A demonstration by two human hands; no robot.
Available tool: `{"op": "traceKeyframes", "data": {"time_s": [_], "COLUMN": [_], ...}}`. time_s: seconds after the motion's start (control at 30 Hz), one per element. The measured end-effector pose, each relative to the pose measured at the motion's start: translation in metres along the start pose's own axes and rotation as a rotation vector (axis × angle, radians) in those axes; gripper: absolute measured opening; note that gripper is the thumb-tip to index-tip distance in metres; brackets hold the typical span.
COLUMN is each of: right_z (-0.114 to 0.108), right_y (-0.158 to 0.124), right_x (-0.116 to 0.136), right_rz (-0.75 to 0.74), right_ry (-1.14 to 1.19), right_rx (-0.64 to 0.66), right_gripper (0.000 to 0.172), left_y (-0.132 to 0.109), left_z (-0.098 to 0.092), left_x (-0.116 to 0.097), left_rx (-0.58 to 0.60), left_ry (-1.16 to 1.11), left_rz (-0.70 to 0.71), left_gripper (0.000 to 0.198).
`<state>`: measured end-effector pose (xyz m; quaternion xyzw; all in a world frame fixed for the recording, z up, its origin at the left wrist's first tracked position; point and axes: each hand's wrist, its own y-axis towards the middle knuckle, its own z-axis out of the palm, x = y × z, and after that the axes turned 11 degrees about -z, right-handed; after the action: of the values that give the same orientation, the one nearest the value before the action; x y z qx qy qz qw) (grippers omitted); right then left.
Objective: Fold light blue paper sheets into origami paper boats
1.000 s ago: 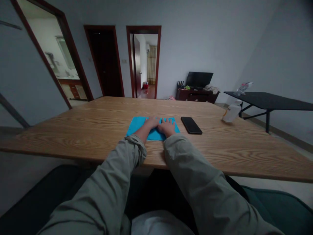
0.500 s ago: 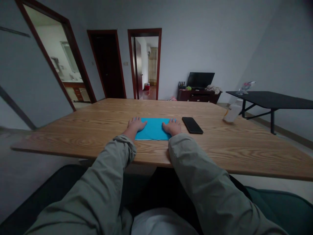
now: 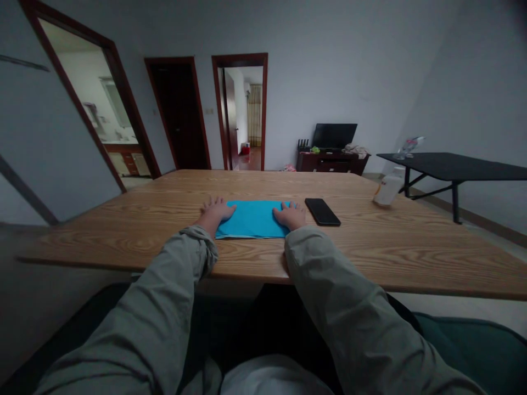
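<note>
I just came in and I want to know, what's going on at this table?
A person is at a wooden table with both bare hands spread flat. The left hand lies at the left edge of a blue sheet, and the right hand lies at its right edge. The sheet lies flat on the table. A black phone lies just to the right of the sheet, and a white bottle is farther right.

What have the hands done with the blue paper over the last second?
The left hand and right hand have slid apart, from side by side at the middle of the blue sheet out to its left and right edges. Neither grips it. The black phone and white bottle stayed put on the wooden table.
</note>
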<state>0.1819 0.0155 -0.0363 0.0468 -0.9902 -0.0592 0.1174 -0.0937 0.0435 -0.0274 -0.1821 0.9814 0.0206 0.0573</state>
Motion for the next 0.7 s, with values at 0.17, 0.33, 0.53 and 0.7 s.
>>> {"op": "traceKeyframes", "data": {"time_s": [0.17, 0.33, 0.53, 0.7], "right_z": [-0.002, -0.002, -0.001, 0.0], "right_y": [-0.002, -0.002, -0.001, 0.001], "right_x": [0.001, 0.0, -0.002, -0.012], "right_rz": [0.015, 0.005, -0.013, -0.121], "right_ry": [-0.008, -0.026, -0.044, -0.039], "right_rx": [-0.006, 0.011, 0.006, 0.025], "right_gripper": [0.075, 0.073, 0.072, 0.058], "left_y": [-0.028, -0.054, -0.046, -0.036], "left_z": [0.004, 0.025, 0.019, 0.016], "left_x": [-0.069, -0.108, -0.074, -0.048], "left_rx": [-0.127, 0.141, 0.127, 0.117], "left_ry": [-0.048, -0.038, -0.013, 0.016], "left_rz": [0.189, 0.434, 0.396, 0.388], "left_gripper": [0.079, 0.081, 0.084, 0.085]}}
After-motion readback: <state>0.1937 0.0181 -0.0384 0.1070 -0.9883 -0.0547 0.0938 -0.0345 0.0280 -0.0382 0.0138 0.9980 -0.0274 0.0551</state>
